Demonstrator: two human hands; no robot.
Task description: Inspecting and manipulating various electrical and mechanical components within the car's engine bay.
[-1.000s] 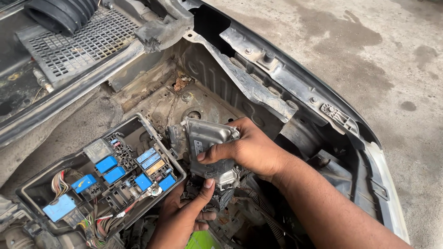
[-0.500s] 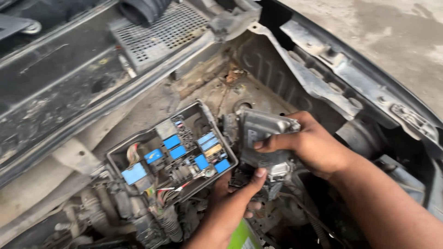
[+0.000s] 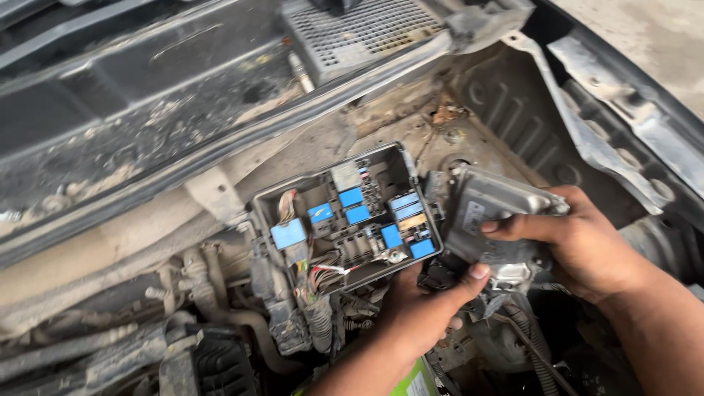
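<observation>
In the head view I look into a dusty car engine bay. My right hand (image 3: 587, 246) grips a grey metal control module (image 3: 488, 213) from the right, thumb across its face. My left hand (image 3: 425, 304) reaches up from below, fingers under the module and against the connector beneath it. An open black fuse box (image 3: 345, 216) with blue relays and coloured wires sits just left of the module.
A grey grille panel (image 3: 359, 29) and black cowl (image 3: 147, 95) run along the top. The fender edge (image 3: 623, 103) lies at right, with concrete floor beyond. Dirty hoses and a black ribbed part (image 3: 213, 363) sit at lower left. A green object (image 3: 414, 381) shows at the bottom.
My view has swung left, so the fuse box and module sit further right in the frame. Both hands keep their hold on the module; my left thumb has shifted up its lower edge.
</observation>
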